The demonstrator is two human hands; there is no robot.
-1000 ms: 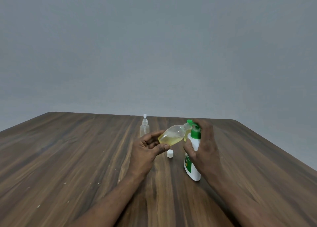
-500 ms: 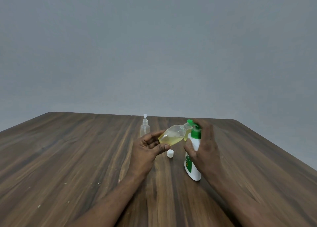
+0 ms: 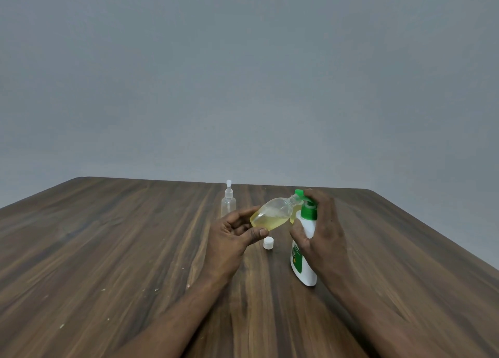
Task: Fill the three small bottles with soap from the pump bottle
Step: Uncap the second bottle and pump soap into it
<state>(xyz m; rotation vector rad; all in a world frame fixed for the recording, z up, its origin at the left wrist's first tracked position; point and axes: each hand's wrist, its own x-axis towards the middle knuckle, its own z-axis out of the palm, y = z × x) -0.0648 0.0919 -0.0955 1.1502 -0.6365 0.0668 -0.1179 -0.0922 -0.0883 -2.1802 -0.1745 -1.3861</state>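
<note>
1. Two hands are engaged at the table's centre: the left hand (image 3: pixel 232 238) is closed around a small clear bottle (image 3: pixel 272 215), tilted with its neck raised toward the green spout (image 3: pixel 298 193) of the pump bottle (image 3: pixel 303 260); the right hand (image 3: pixel 321 232) is wrapped around the pump bottle's neck, with fingers laid over the pump head.
2. Almost nothing is seen to have changed over the last second: both hands and both bottles are found in the same places, and the yellow soap level, at roughly half the small bottle, looks unchanged.
3. From this it is judged that filling of this bottle is under way but slow, and that more strokes of the pump are needed before the white cap (image 3: pixel 268 243), lying on the table just below the tilted bottle, can be put back.
4. A spray bottle (image 3: pixel 228 199) is seen standing upright farther back, apparently empty. A glimpse of yellow behind the pump bottle's neck may be another small bottle, but this cannot be told.
5. Much of the wooden table (image 3: pixel 108 249) is bare on both sides of the hands, so open room is available left, right and toward the person. The far edge lies a short way behind the spray bottle, and the right edge slants away well apart from the pump bottle; nothing is set near a drop.
</note>
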